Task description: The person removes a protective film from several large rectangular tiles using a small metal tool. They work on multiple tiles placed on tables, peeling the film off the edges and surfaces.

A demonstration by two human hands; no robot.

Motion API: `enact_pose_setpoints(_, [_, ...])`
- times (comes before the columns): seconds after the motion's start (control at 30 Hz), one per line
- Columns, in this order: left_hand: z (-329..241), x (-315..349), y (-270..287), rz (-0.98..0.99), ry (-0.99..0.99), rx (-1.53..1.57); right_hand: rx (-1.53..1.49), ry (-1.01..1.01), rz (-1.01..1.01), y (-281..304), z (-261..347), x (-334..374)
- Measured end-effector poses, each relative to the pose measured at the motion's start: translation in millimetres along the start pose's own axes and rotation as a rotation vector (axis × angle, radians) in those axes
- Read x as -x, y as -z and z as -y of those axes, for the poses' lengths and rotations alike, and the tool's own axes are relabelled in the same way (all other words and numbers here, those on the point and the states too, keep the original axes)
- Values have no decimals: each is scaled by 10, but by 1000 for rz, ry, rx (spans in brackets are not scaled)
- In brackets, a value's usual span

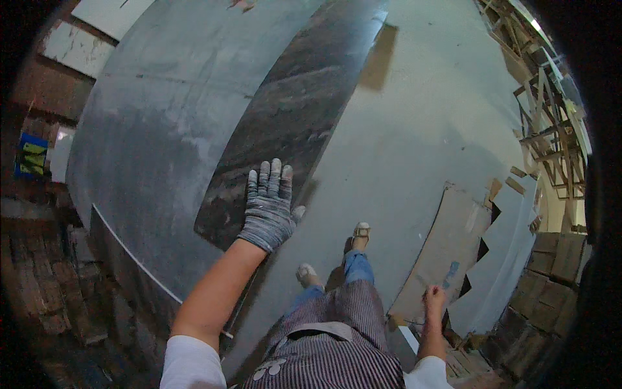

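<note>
My left hand (269, 207), in a grey striped knit glove, is spread flat with its fingers pointing away from me. It rests on or just over the near end of a long dark marbled slab (285, 110). The slab runs away from me toward the upper right, along a wide grey surface (149, 123) at its left. My right hand (434, 299) is bare and held low at my right side, its fingers closed. Whether anything is in its fingers is too small to make out.
Flattened cardboard (447, 240) lies on the grey floor (402, 155) at right, with dark jagged pieces along its edge. Beyond are stacked cartons (551, 279) and a wooden frame (551, 129). Dim stacks (45, 279) stand at far left. My shoes (361, 232) are on the floor.
</note>
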State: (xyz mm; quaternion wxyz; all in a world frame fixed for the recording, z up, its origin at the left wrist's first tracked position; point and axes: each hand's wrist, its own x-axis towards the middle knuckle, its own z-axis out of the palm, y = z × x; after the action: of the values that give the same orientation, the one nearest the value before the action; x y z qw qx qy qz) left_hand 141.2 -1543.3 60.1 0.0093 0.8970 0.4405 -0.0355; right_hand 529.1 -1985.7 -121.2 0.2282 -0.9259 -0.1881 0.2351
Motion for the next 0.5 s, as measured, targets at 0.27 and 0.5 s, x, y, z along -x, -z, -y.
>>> enact_pose_setpoints(0.27, [-115,-1320,-142,-14,66,-117,-183,-446,273,-897,-744,438])
enact_pose_setpoints(0.5, [-333,-2558,-100,15,112,-133,-279,-443,173,-775,-908,-126])
